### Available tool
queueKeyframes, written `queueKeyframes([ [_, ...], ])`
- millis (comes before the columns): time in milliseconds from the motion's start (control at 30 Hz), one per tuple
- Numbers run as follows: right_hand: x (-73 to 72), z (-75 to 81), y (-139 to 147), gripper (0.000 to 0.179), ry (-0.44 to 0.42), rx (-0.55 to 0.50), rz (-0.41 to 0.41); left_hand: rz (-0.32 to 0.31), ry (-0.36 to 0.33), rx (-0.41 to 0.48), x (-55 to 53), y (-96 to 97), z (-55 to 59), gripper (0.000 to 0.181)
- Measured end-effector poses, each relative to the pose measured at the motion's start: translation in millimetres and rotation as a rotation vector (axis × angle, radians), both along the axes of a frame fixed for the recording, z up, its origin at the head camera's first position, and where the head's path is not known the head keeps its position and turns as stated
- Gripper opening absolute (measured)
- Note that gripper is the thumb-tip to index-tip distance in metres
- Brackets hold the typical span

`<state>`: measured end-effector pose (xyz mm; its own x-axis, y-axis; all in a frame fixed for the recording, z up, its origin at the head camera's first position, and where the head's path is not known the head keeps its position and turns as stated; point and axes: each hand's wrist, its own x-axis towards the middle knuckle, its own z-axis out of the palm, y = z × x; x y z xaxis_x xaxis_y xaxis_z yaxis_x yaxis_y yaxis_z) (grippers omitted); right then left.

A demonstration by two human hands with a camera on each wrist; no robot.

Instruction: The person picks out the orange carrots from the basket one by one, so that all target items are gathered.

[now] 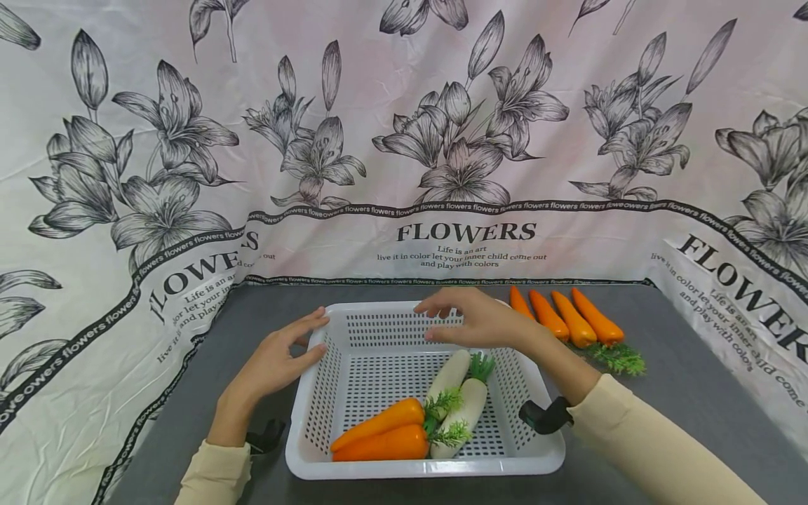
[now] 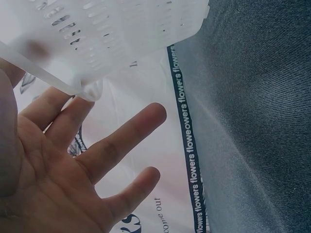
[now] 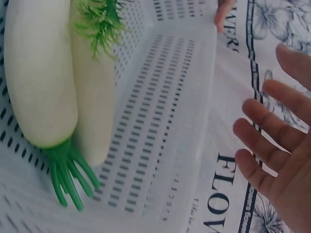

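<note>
A white perforated plastic basket (image 1: 424, 468) stands on the dark cloth. Inside, two orange carrots (image 1: 381, 443) lie at the front beside two white radishes (image 1: 468, 403). At the basket's back left corner, my left hand (image 1: 278, 358) touches the rim with thumb and fingertips; in the left wrist view its fingers (image 2: 124, 138) are spread, two of them extending past the rim. My right hand (image 1: 476, 319) hovers over the back right of the basket, holding nothing. The right wrist view shows its relaxed fingers (image 3: 269, 121) apart from the basket wall, and one radish's green top (image 3: 68, 174).
Several carrots (image 1: 574, 315) lie in a row behind the basket's right side, with green leaves (image 1: 618, 358) at their near ends. A flower-printed curtain (image 1: 467, 168) borders the dark tabletop (image 1: 682, 393) at the back and sides. Dark wrist straps (image 1: 546, 415) sit near both sleeves.
</note>
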<state>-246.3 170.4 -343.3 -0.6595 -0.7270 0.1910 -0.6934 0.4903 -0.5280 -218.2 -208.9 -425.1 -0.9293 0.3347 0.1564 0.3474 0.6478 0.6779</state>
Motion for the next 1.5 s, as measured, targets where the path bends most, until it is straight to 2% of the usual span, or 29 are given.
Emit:
queueKeyframes([
  [167,2.0,-7.3,-12,0.045,-0.118,0.053,0.091,0.002,-0.003,-0.004,0.0,-0.2,0.4,0.058],
  [433,1.9,-20.1,-33,0.043,-0.198,0.161,0.218,0.008,-0.001,-0.009,0.0,-0.1,0.9,0.057],
  [567,2.4,-27.9,-43,0.046,-0.267,0.203,0.262,0.015,-0.009,-0.003,0.2,0.3,0.9,0.058],
  [900,3.0,-50.8,-55,0.049,-0.439,0.312,0.313,0.003,-0.012,0.008,0.1,-0.5,-0.3,0.058],
  [1233,5.9,-58.9,-63,0.041,-0.62,0.364,0.332,0.01,-0.029,0.012,0.3,-0.9,0.2,0.058],
  [1500,4.1,-64.8,-66,0.039,-0.66,0.363,0.378,0.009,-0.027,0.015,-0.1,-0.5,0.7,0.058],
])
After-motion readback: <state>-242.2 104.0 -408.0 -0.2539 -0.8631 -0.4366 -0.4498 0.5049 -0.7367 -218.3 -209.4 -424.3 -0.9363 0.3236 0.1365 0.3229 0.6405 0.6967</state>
